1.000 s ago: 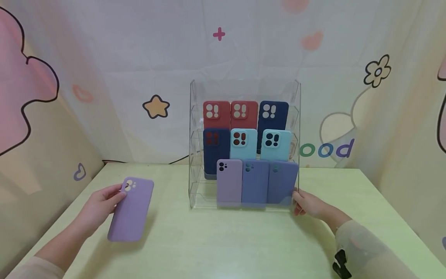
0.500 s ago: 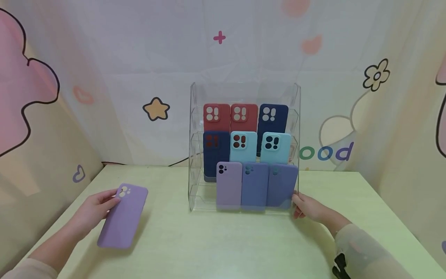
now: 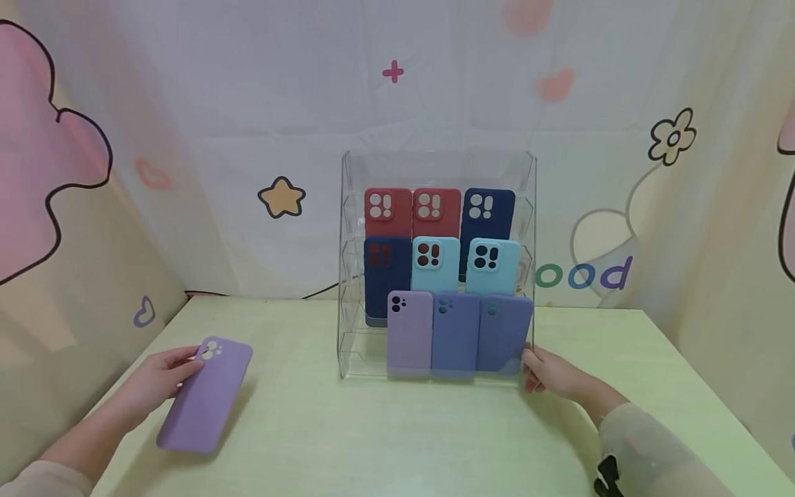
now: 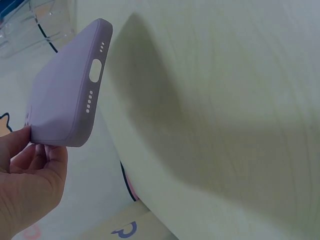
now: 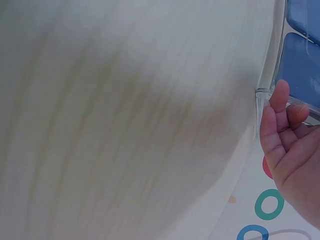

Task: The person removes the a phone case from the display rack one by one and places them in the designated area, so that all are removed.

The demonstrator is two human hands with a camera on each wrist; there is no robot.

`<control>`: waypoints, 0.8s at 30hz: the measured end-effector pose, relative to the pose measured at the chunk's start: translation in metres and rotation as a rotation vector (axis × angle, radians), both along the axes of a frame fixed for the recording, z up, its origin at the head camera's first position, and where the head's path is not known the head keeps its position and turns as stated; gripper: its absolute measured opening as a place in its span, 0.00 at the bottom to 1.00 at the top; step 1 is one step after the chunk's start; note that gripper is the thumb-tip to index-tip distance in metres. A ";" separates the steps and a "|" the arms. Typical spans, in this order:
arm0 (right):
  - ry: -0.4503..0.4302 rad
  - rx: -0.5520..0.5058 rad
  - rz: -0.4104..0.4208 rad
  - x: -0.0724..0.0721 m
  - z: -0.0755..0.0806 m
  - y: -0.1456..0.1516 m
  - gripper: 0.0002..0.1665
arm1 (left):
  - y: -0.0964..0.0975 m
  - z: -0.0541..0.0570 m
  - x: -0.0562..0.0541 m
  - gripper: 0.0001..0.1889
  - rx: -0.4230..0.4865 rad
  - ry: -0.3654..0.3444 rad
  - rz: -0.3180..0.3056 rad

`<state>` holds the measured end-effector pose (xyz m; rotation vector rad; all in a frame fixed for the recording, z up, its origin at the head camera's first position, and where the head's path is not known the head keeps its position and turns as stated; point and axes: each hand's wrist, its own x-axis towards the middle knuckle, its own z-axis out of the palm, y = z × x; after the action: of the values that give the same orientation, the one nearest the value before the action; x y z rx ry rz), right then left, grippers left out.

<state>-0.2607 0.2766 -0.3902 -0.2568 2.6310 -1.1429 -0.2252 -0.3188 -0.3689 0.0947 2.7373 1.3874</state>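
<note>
In the head view my left hand [image 3: 152, 383] pinches a purple phone case [image 3: 208, 400] near its camera cutouts. The case hangs tilted over the table at the left, its shadow below it. The left wrist view shows the case's bottom edge [image 4: 92, 80] with a charging slot and speaker holes. My right hand [image 3: 549, 373] grips the lower right side of a clear acrylic rack [image 3: 437, 168], fingers around its corner. In the rack's front row stand a lilac case [image 3: 410, 338] and two blue-violet cases [image 3: 455, 338], the rightmost close to my right hand.
The middle tier holds a navy case [image 3: 386, 286] and two light blue cases [image 3: 437, 276]. Behind them are two red cases [image 3: 388, 228] and another navy case [image 3: 497, 221]. The pale table [image 3: 373, 442] backs onto a patterned cloth [image 3: 236, 138].
My left hand has moved left and toward me, carrying the purple phone case with it. My right hand keeps its grip on the rack. The head view has shifted slightly.
</note>
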 end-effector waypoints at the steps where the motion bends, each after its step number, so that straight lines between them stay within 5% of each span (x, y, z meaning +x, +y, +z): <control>1: 0.002 -0.001 -0.001 0.000 0.000 0.000 0.20 | -0.002 0.000 -0.001 0.28 -0.004 -0.005 -0.001; 24: 0.032 -0.020 -0.023 0.002 -0.007 0.002 0.20 | -0.023 -0.018 -0.006 0.26 0.010 -0.097 -0.007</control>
<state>-0.2583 0.2783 -0.3971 -0.2509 2.6585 -1.1821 -0.2309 -0.3418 -0.3865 0.0364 2.6486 1.3668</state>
